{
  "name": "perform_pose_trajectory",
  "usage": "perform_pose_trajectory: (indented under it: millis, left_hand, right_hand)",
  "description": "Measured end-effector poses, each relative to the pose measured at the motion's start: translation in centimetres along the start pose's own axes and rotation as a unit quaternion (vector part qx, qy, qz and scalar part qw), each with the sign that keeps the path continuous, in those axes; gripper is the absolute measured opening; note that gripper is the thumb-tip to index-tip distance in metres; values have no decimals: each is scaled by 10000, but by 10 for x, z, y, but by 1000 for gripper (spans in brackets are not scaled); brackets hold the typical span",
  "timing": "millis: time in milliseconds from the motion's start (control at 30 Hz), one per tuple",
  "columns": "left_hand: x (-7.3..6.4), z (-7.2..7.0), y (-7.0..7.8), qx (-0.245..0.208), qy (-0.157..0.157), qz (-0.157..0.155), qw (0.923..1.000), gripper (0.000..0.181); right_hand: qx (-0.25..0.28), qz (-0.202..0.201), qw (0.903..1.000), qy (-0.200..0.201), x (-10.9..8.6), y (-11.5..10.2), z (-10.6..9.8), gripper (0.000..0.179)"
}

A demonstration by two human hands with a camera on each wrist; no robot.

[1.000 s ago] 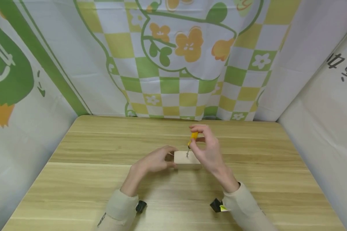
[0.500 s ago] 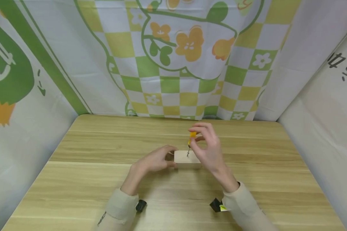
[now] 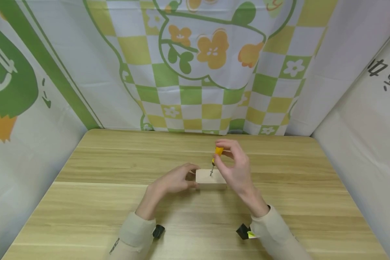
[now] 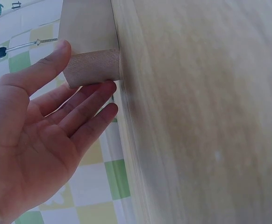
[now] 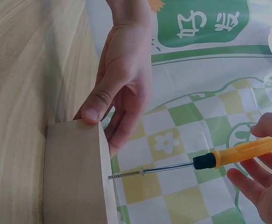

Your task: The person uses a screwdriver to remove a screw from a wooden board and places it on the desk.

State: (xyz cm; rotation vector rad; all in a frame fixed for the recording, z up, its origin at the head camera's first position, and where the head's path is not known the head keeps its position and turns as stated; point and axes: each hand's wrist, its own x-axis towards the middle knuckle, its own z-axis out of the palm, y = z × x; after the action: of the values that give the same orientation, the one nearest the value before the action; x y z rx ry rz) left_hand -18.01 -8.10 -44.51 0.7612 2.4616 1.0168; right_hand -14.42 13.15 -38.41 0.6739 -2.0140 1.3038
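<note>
A person in pale sleeves (image 3: 137, 231) works at a wood-grained worktop (image 3: 94, 206), both hands meeting over a pale wooden block (image 3: 203, 176) that lies near the middle of the surface, toward its far edge. The left hand (image 3: 172, 180) grips the block's left end between thumb and fingers — the thumb on the near side, the fingers round the far side. The right hand (image 3: 238, 168) pinches the yellow handle of a screwdriver (image 5: 243, 151) between thumb and fingers, above the block and a little to its right. The tool's metal shaft, below a black collar (image 5: 205, 161), runs down to the head of a screw (image 5: 126, 175), whose point meets the block's upper face; most of the thread shows above the wood. Seen from the head camera, screwdriver and screw tilt slightly, the handle end leaning right and away from the person. A small black device (image 3: 158, 232) sits at the left cuff and another (image 3: 242, 231) at the right, the latter beside a yellow-green patch (image 3: 251, 234). Behind the worktop hangs a printed cloth (image 3: 190, 95) — green, yellow and white checks with orange flowers.
</note>
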Motion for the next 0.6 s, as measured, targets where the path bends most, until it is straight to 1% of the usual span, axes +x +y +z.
perform_pose_trajectory:
  millis: [133,233,400,600]
  left_hand:
    - [0,0,0,9,-25,2,10000,59]
    - [1,-1,0,50,-25,7,10000,61]
    - [1,0,-2,172,-9,30,9998,63]
    - [1,0,-1,127,15,21,9999,61]
  right_hand:
    - [-221,-202,9995,64,1,1,0,29]
    - [-369,-352,9987,87,2,2,-1,31]
    - [-272,-307,9992,35,1,2,-3,34]
    - [-89,-238,9997,38,-1,2,-6,30]
